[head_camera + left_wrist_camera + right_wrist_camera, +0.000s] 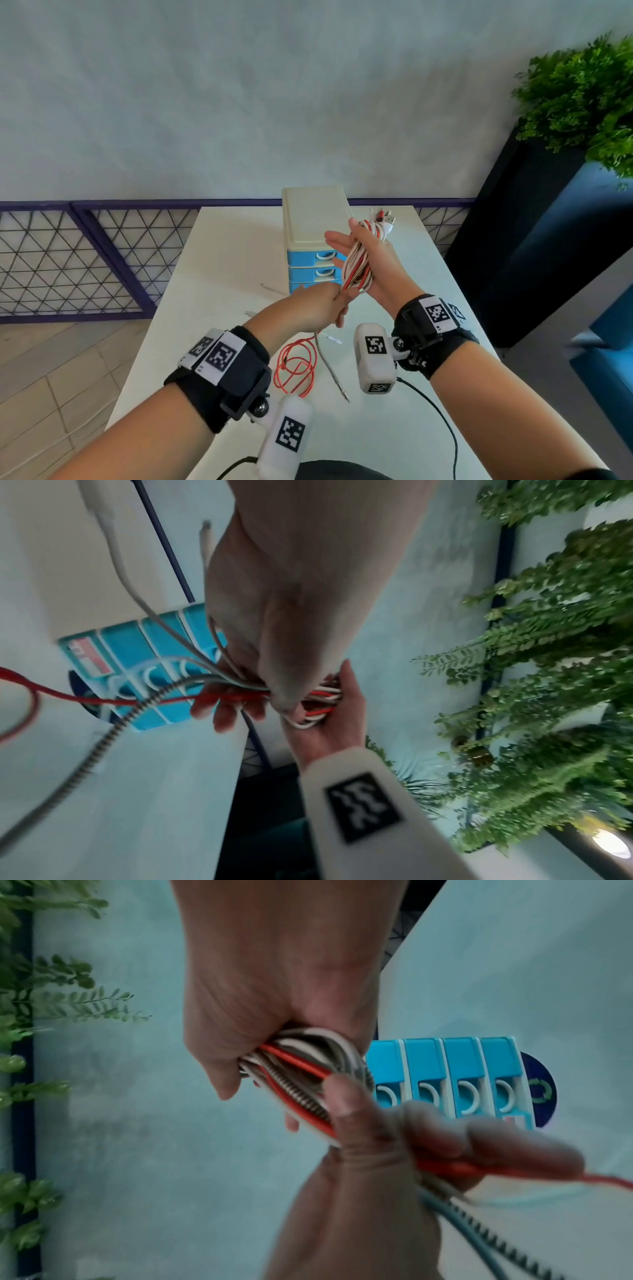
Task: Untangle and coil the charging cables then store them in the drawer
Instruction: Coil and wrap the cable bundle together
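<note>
Before the cream-and-blue plastic drawer cabinet (317, 219) at 12 o'clock, the right hand (383, 270) clasps a white, red and braided cable coil (356, 270) while left hand (318, 305) fingers (224, 718) grip its trailing strands (113, 702).

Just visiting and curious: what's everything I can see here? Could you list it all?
table: one, white, centre
drawer unit: one, cream with four blue drawers, on the table
cables: at least three; white, red, silver braided; coiled round the right hand, ends trailing onto the table
plant: one, green, far right, in a dark planter
railing: one, purple, behind the table
wrist cameras: two, white, one per wrist
left hand: one, pinching the trailing cables
right hand: one, holding the coil
</note>
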